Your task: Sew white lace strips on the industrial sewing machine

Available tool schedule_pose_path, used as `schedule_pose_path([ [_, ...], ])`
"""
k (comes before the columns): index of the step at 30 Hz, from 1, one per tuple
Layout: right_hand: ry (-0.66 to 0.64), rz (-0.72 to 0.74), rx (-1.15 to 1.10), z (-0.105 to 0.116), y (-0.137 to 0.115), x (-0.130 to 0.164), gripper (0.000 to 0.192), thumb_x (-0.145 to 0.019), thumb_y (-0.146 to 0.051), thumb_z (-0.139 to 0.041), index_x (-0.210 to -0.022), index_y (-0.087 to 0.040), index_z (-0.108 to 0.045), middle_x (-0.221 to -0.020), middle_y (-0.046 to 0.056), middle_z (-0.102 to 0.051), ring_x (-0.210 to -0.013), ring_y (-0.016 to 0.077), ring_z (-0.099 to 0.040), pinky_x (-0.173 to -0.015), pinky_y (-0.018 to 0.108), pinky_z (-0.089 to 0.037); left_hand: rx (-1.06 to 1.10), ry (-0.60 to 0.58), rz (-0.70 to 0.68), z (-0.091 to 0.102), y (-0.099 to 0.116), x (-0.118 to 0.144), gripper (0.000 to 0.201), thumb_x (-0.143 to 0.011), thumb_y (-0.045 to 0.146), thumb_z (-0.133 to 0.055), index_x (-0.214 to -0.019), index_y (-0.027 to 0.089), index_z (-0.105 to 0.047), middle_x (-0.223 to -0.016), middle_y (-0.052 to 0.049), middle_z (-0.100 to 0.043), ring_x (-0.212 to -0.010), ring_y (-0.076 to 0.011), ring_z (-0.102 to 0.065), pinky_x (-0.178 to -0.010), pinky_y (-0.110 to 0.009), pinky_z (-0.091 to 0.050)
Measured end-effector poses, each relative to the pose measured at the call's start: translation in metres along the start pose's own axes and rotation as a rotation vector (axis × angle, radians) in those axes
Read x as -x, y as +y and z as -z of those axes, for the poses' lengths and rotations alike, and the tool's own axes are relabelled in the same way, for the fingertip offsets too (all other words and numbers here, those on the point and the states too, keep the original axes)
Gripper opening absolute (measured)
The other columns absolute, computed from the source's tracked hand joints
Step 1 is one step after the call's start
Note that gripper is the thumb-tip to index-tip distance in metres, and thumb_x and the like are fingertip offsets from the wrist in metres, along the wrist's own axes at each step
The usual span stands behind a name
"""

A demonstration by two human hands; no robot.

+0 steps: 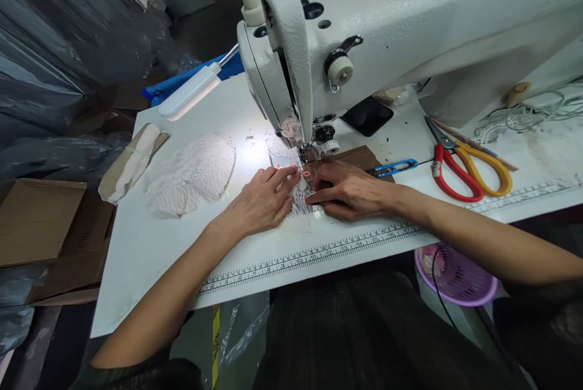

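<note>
Left hand (262, 201) and right hand (348, 191), fingers flat and open, press a thin, limp, easily snagged lace piece (300, 200) under the sewing machine (410, 31) foot, best held by its edges

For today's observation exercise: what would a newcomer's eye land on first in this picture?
First, the big white sewing machine across the top, its lamp lighting a bright patch on the table. Below its needle, the left hand and right hand press flat on a small lace piece. Then the red and yellow scissors to the right, and a heap of white lace to the left.
</note>
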State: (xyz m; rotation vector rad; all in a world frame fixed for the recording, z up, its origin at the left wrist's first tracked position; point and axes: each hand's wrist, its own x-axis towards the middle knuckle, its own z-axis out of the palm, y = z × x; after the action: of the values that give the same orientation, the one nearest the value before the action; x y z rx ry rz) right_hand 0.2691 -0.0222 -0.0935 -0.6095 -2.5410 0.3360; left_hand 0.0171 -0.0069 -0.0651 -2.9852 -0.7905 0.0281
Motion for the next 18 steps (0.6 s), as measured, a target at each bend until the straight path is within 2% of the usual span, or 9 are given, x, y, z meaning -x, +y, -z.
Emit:
schedule_pose_path([
  [6,0.01,-0.012,-0.02,0.0,-0.001,0.0,0.028,-0.089,-0.021,-0.05,-0.102,-0.024,-0.075,-0.098,0.008,-0.061,-0.096,0.0217,-0.054,-0.087,0.04,-0.044,-0.063,0.013,0.063,0.001,0.008,-0.002,0.055,-0.101,0.048,-0.039,-0.137,0.007,-0.047,-0.139,-0.02,-0.053,-0.105,-0.0316,-0.055,-0.085,-0.044,-0.042],
  [14,0.014,-0.022,-0.072,0.0,0.0,0.001,0.025,-0.088,-0.022,-0.054,-0.102,-0.021,-0.075,-0.095,0.009,-0.061,-0.095,0.0226,-0.055,-0.087,0.042,-0.046,-0.146,-0.023,0.074,0.001,0.018,-0.007,0.053,-0.102,0.043,-0.038,-0.137,0.003,-0.049,-0.14,-0.022,-0.053,-0.103,-0.0309,-0.056,-0.083,-0.043,-0.04],
  [18,0.021,-0.137,-0.196,0.009,0.004,0.0,0.03,-0.089,-0.02,-0.052,-0.109,-0.021,-0.073,-0.102,0.008,-0.064,-0.096,0.0189,-0.059,-0.088,0.037,-0.05,-0.144,-0.033,0.106,0.001,0.019,-0.006,0.053,-0.103,0.044,-0.033,-0.137,0.006,-0.05,-0.143,-0.019,-0.052,-0.105,-0.031,-0.055,-0.084,-0.044,-0.04],
])
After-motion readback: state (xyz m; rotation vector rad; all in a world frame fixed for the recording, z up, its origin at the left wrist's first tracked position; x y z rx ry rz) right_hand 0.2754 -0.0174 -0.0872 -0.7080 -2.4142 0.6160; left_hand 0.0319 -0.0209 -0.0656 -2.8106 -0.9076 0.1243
